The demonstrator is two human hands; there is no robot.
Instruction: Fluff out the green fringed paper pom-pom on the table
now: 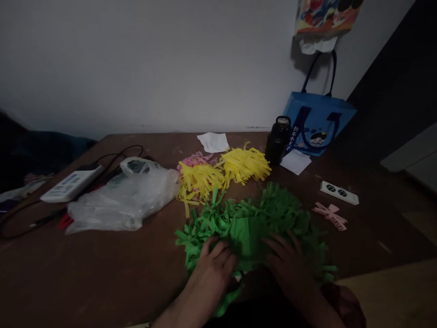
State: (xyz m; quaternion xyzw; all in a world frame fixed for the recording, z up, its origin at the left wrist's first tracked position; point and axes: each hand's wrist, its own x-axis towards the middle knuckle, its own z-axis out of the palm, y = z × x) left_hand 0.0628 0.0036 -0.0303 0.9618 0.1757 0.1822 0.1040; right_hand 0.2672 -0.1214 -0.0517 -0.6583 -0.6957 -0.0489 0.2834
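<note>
Two hands, left [218, 262] and right [285, 257], fingers spread, press green fringe [247, 237], apparently loosely, on a brown table [136, 273]. A pale wall [136, 68] stands behind.

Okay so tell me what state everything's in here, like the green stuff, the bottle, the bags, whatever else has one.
Green fringe: bunched, under both hands
Yellow fringe: piled loosely
Plastic bag: crumpled, lying down
Black bottle: upright, lid on
Blue tote bag: upright
Tissue pack: opened, tissue hanging out
Power strip: on or off unclear
</note>
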